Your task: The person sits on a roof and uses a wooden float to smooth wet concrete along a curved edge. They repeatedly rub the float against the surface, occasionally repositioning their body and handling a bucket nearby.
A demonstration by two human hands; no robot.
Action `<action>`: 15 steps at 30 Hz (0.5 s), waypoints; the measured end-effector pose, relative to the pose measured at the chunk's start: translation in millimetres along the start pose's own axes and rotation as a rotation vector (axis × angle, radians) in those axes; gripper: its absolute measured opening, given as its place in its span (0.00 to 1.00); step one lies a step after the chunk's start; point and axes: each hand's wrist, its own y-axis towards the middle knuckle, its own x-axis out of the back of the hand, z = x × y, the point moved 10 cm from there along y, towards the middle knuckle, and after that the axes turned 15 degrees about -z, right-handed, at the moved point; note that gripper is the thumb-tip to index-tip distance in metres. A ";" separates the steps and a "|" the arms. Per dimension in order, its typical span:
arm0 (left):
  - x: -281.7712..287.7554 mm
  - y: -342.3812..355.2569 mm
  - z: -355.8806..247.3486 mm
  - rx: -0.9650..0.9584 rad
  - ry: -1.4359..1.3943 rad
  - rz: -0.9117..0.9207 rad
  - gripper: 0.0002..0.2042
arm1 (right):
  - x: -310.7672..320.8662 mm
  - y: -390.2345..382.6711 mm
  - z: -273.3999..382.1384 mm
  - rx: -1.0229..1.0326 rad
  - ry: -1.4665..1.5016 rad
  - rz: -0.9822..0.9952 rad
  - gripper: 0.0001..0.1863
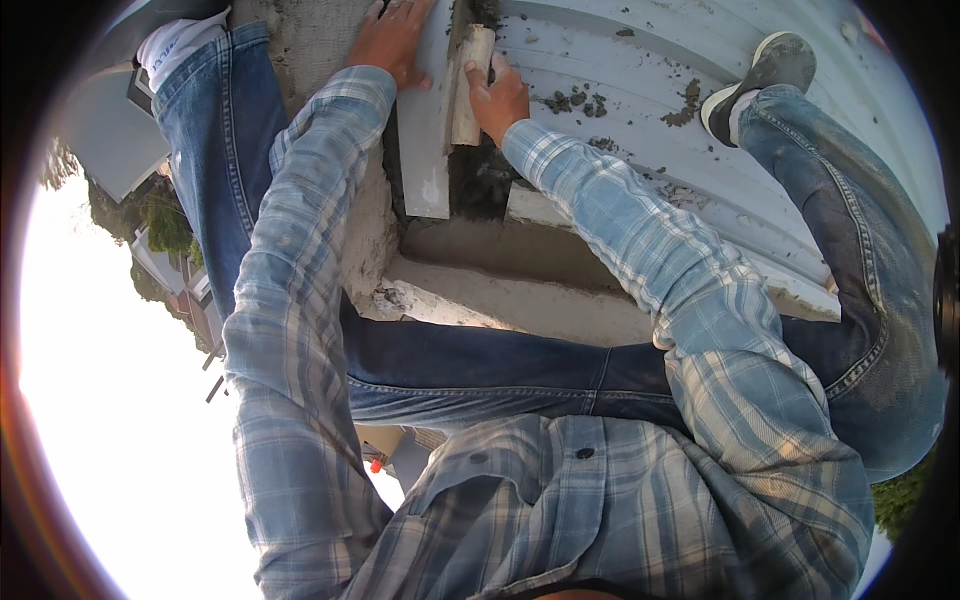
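Note:
My left hand [390,50] rests on a long grey board [427,160], fingers apart, with some fingertips reaching the top edge of the picture. My right hand [500,100] grips a short, pale, wooden-looking strip [465,125] lying lengthwise just right of the board. Dark, crumbly mortar [480,185] shows below the strip. A concrete channel [500,250] runs crosswise under both, with a pale ledge [535,205] at its upper right.
My legs straddle the concrete. Ridged metal roofing [640,60] with scattered mortar lumps [580,102] spreads to the right, near my shoe [765,80]. At the left lie a drop beyond the edge, trees [165,225] and lower roofs [155,265].

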 end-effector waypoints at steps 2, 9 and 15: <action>6.5 -5.4 0.9 0.027 0.039 0.033 0.63 | -0.9 -45.4 -18.3 -0.037 -0.076 0.065 0.31; -12.7 -9.2 13.0 0.032 -0.028 -0.028 0.64 | 0.5 -45.3 3.7 0.000 0.125 0.079 0.32; -5.4 -5.8 9.0 0.027 -0.049 -0.004 0.65 | -7.5 -64.7 -38.2 -0.104 -0.006 0.131 0.32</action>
